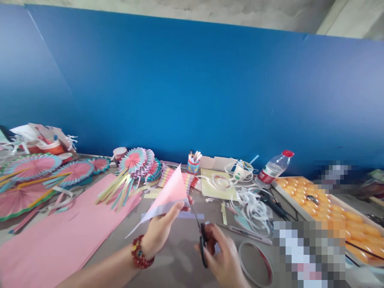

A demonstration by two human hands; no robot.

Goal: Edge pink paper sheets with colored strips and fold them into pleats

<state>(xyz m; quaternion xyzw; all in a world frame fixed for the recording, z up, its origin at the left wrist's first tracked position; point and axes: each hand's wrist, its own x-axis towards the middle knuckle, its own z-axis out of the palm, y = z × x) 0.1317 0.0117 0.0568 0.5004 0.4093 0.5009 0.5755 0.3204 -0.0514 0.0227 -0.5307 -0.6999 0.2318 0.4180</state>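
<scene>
My left hand (160, 232), with a red bead bracelet at the wrist, pinches a folded pink paper sheet (171, 194) and holds it up above the grey table (177, 256). My right hand (223, 256) grips black-handled scissors (201, 236), fingers through the loops. The blades point up to the paper's right edge and touch it near my left fingertips. I cannot tell how far apart the blades are.
Large pink sheets (60, 232) lie at the left, with pleated paper fans (39, 172) and a tasselled fan (135, 164) behind. A pen cup (193, 164), tape rolls (255, 264), white paper curls (252, 204), a water bottle (274, 168) and an orange tray (330, 212) sit to the right. A blue wall stands behind.
</scene>
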